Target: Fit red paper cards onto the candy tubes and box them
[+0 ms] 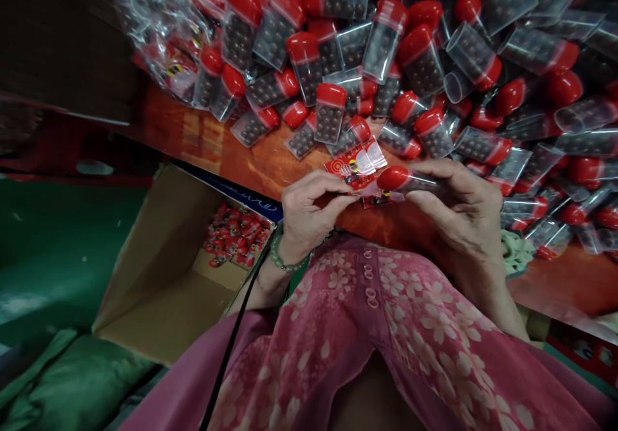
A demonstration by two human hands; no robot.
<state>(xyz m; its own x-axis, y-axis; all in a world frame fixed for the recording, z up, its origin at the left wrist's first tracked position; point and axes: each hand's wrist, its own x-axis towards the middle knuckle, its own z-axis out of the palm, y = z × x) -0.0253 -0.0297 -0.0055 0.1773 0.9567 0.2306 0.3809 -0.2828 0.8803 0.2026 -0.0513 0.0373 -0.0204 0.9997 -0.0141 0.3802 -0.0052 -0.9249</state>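
My right hand grips a small clear plastic bottle between thumb and fingers, its rounded red cap pointing left. Opposite it, my left hand pinches the edge of a small clear bag with red print. The cap lies right at this bag; whether it is inside the bag's mouth I cannot tell. Just beyond my fingertips, more red printed plastic rests on the table, partly overlapped by the held bag. A big heap of similar red-capped bottles, filled with small dark balls, spreads behind both hands.
Crumpled clear plastic bags lie at the heap's left. Below the orange-brown table edge, an open cardboard box holds many red packed pieces. A pale green object sits by my right wrist.
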